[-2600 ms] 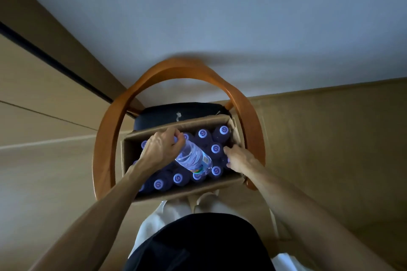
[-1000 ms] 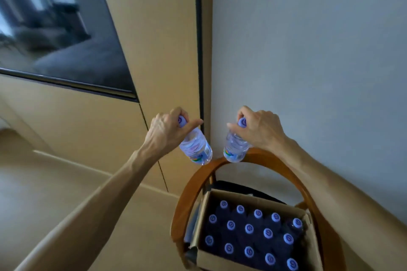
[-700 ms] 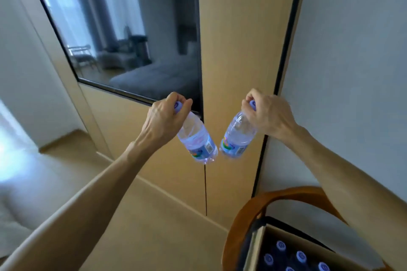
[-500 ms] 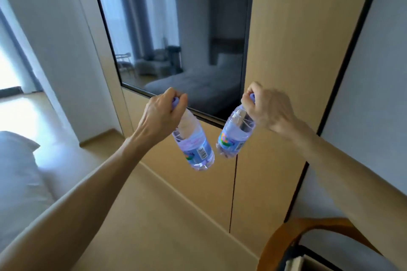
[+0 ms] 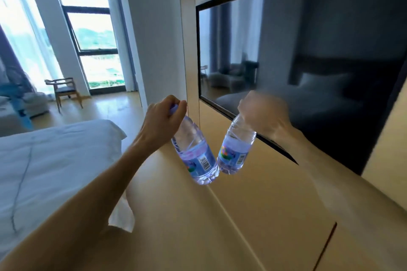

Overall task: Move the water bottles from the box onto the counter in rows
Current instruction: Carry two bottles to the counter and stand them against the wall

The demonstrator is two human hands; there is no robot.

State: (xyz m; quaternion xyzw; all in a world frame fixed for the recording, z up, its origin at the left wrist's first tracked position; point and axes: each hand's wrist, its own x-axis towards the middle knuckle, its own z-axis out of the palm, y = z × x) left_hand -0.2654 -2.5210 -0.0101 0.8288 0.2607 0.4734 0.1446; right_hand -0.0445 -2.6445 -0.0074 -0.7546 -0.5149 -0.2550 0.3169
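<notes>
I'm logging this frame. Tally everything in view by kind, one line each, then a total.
Bottles: 2, one in the left hand at, one in the right hand at
Hands: 2
Chairs: 1
Beds: 1
Screens: 1
Total: 7

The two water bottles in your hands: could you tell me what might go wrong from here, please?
1. Each hand, left hand and right hand, grips only the cap end, so the left bottle or right bottle could slip.
2. Their lower ends hang almost touching and may knock together.
3. The dark screen is close; a swing might hit it.
</notes>
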